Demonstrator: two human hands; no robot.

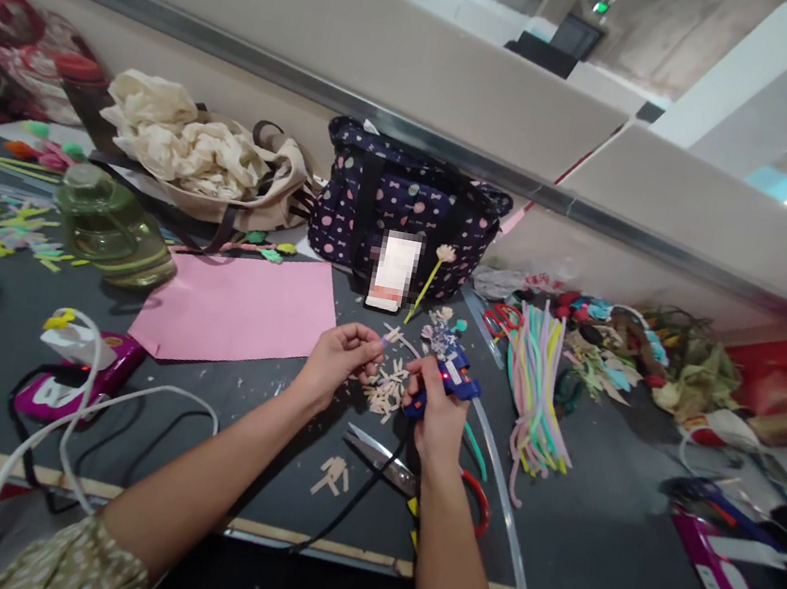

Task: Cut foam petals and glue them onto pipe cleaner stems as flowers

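Note:
My left hand (342, 351) pinches a small pale paper piece (392, 335) over the dark table. My right hand (434, 414) is wrapped round a blue glue gun (453, 378), whose nozzle points toward that piece. Its black cord (358, 496) runs back to the table's front edge. A heap of small pale paper strips (386, 390) lies between the two hands. Scissors with red handles (407, 475) lie just under my right wrist.
A pink paper sheet (239, 308), a purple glue gun (79, 371) with white cord, a green bottle (111, 230), a dotted dark bag (401, 205), a beige bag (197, 153), and a bundle of pastel pipe cleaners (536, 391) surround the hands. Craft scraps litter both sides.

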